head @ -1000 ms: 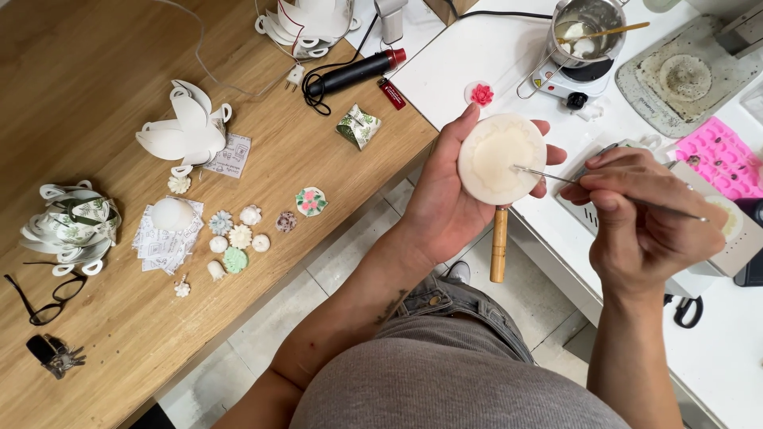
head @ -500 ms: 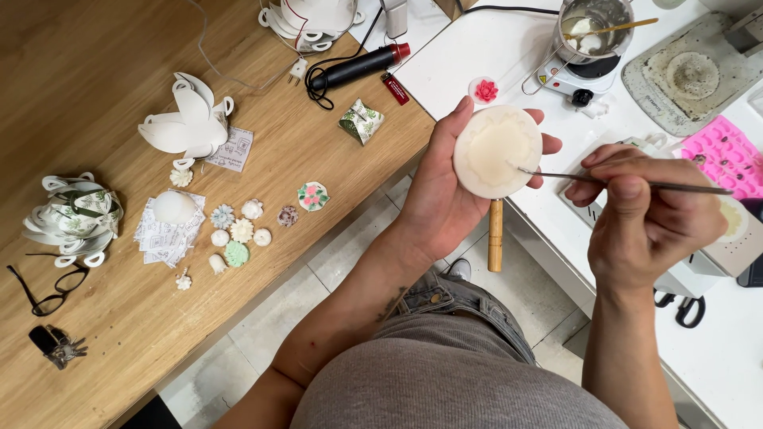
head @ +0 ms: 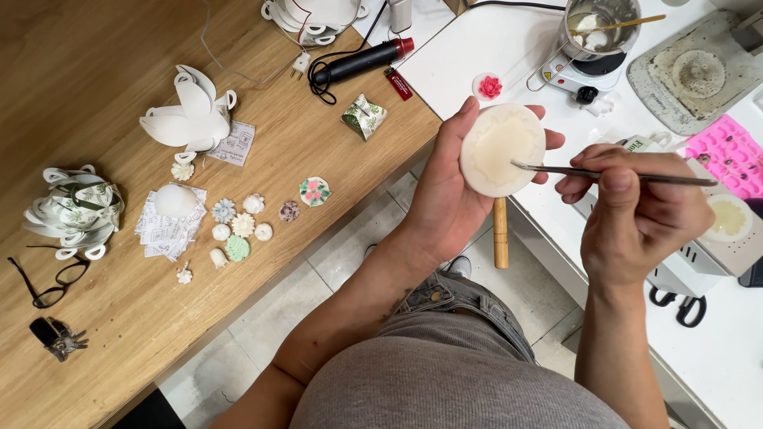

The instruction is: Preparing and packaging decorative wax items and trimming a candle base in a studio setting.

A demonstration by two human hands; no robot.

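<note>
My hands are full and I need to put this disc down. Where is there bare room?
Bare wood lies left of the paper flower, and along the table edge below the small casts. The white counter is crowded: burner pot, pink mould, scissors.

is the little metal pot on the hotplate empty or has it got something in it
Not empty. The metal pot on the small hotplate holds pale, whitish material, and a wooden stick rests in it.

Left hand (head: 445, 199) holds cream disc (head: 502, 149); right hand (head: 636, 218) applies metal tool (head: 612, 173).
</note>
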